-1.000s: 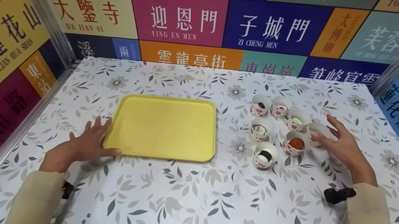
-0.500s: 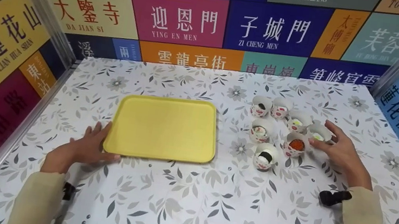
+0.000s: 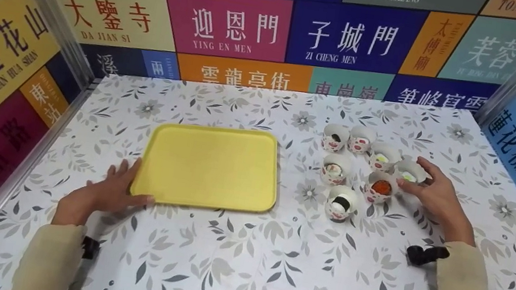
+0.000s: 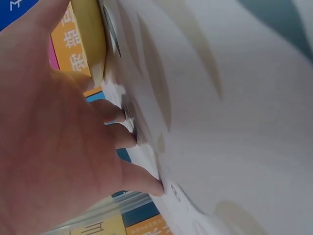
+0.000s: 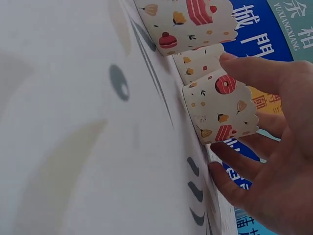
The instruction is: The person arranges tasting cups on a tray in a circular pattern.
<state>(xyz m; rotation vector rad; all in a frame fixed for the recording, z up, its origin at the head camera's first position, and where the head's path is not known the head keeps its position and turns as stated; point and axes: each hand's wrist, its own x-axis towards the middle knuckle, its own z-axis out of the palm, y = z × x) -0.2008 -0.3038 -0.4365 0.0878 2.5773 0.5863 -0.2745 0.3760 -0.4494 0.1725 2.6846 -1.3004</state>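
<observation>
My right hand [image 3: 439, 195] is at the rightmost paper baking cup [image 3: 409, 174], thumb on its near side and index finger at its far rim, pinching it. In the right wrist view this cup [image 5: 225, 105] stands on the table, printed with cakes and doughnuts; the other fingers spread beside it. Something white and yellow-green lies inside. My left hand [image 3: 110, 189] rests at the left near corner of a yellow tray [image 3: 209, 166], fingers extended along its edge. In the left wrist view its fingertips touch the cloth, with the tray edge [image 4: 93, 39] by the thumb.
Several similar cups stand close by: one with orange roe-like filling [image 3: 379, 188], one with a black-banded white piece [image 3: 341, 204], others behind. A floral cloth [image 3: 240, 265] covers the table. Sign-printed walls [image 3: 235, 24] enclose the back and sides.
My right hand has come in from above the rightmost cup, lowered and closed its thumb and index finger on the rim. My left hand stays by the tray corner.
</observation>
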